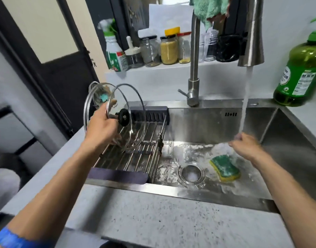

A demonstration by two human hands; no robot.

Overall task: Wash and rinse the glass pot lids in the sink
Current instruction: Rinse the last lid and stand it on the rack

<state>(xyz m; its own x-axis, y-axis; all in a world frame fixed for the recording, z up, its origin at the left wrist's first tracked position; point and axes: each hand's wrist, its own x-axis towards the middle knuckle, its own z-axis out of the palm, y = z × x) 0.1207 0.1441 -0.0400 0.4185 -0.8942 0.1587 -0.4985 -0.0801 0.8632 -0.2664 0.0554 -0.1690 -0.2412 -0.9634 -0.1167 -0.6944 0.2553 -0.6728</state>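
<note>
From the head view, we saw the left hand (pixel 101 126) closed around the rim of a round glass lid (pixel 126 115) with a steel band and a black knob (pixel 124 117), held upright over the steel-rod drying rack (pixel 135 158). A second glass lid (pixel 94 104) stood just behind it; its lower edge was hidden by the hand. The right hand (pixel 246 147) was held under the water stream (pixel 245 97) with fingers loosely open, holding nothing; motion blur obscured the fingertips. A green-and-yellow sponge (pixel 225 169) lay on the wet floor of the brushed stainless sink (pixel 287 140), near the round drain (pixel 192 172). The faucet (pixel 194 68) top was cut off.
</note>
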